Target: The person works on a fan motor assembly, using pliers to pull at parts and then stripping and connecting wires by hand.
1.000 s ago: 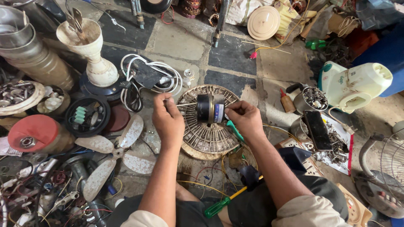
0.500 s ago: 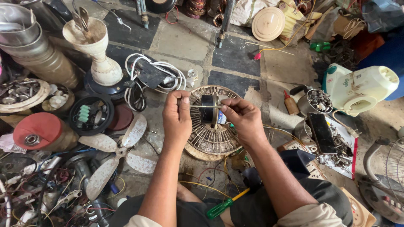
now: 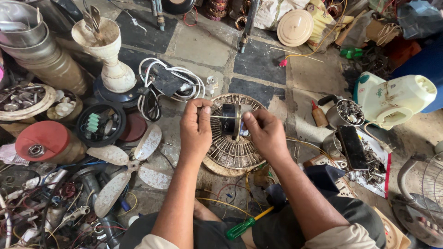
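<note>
Head view, looking down on a stone-slab floor (image 3: 207, 44) crowded with fan parts.

Item held: small motor rotor (image 3: 230, 121), a dark cylindrical core with a pale band on its right side, mounted on a thin metal shaft. Long axis ran left to right across the picture, roughly level, the shaft's free end pointing to the person's left. Position: raised between both hands, directly over a round, rusty fan guard (image 3: 235, 154) lying flat on the floor.

Left hand (image 3: 196, 129): fingers closed, thumb and forefinger pinching the shaft's left end. Right hand (image 3: 265, 133): fingers curled shut around the rotor's right end; the exact contact was hidden behind the fingers.

Containers:
- Metal bowl (image 3: 348, 113), right of the guard, filled with small screws and metal bits.
- Pale round tray (image 3: 20, 99), far left, holding assorted metal hardware.
- Black round housing (image 3: 99, 123), containing a green ribbed part.
- Cream funnel-shaped fan base (image 3: 106, 50), upright, with metal tools standing in its mouth.

Other items: three-bladed pale fan propeller (image 3: 127, 163) left of the hands; coiled white cable (image 3: 180, 80) above them; red disc-topped cylinder (image 3: 41, 140) at left; green-handled screwdriver (image 3: 247, 226) by the person's lap; white and green fan body (image 3: 394, 99) at right; dark phone (image 3: 353, 147) lying on loose hardware.
</note>
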